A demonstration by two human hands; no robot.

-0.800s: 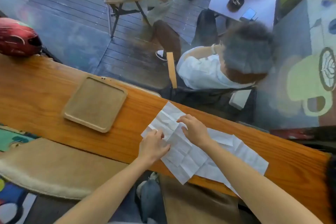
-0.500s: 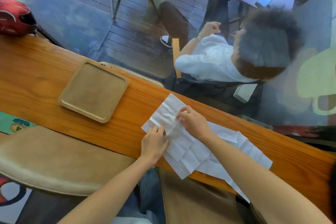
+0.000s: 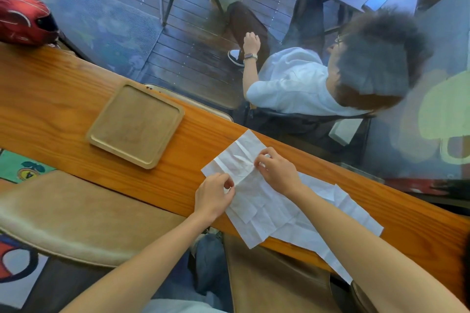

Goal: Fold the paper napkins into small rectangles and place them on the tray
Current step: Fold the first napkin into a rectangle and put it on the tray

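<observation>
Napkins (image 3: 267,208) unprinted, left hand (image 3: 212,197) and right hand (image 3: 277,173) pinching top sheet, tray (image 3: 106,119) apart

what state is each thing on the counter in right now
top napkin: unfolded, creased, pinched by both hands
left hand: pinching the napkin's near edge
right hand: pinching the napkin's middle
other napkins: spread flat underneath, unfolded
tray: no napkins on it
helmet: resting at the counter's far left

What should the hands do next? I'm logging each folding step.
Probably fold the top napkin over in half. Both the left hand and right hand pinch it along a crease, it lies unfolded on the counter, and the tray holds nothing yet.
</observation>
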